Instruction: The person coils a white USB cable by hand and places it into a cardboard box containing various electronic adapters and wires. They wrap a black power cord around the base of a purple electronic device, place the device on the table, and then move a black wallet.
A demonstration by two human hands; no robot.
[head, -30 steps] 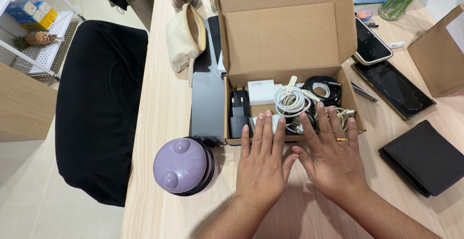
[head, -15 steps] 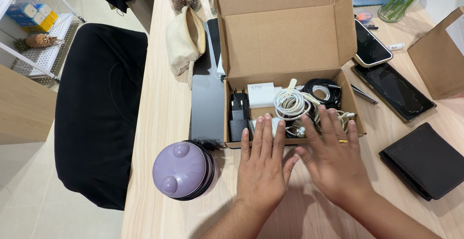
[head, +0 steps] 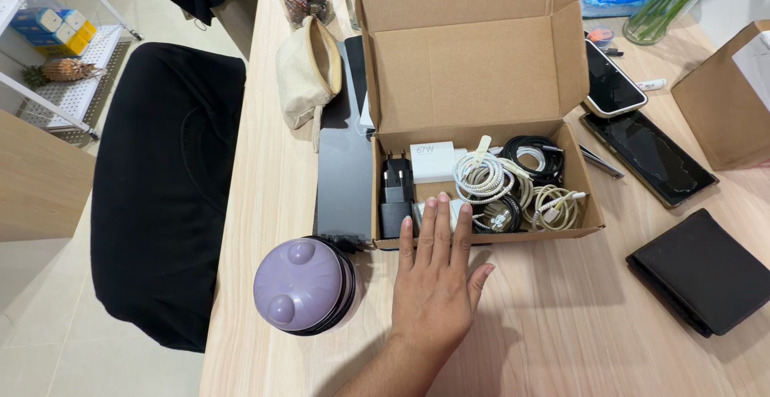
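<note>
— What sits at the near left of the bench [head: 561,341]?

— A round lilac lid with two knobs [head: 299,285], on a dark container. Behind it lies a flat grey slab [head: 343,164], and a cream pouch [head: 306,72] rests beside that.

— And on the right?

— A black wallet [head: 706,273] near the edge, two dark phones [head: 650,156] lying flat, and a brown paper bag [head: 726,96].

— Off the bench?

— A black chair [head: 164,188], and a white wire shelf with a pineapple [head: 62,70].
</note>
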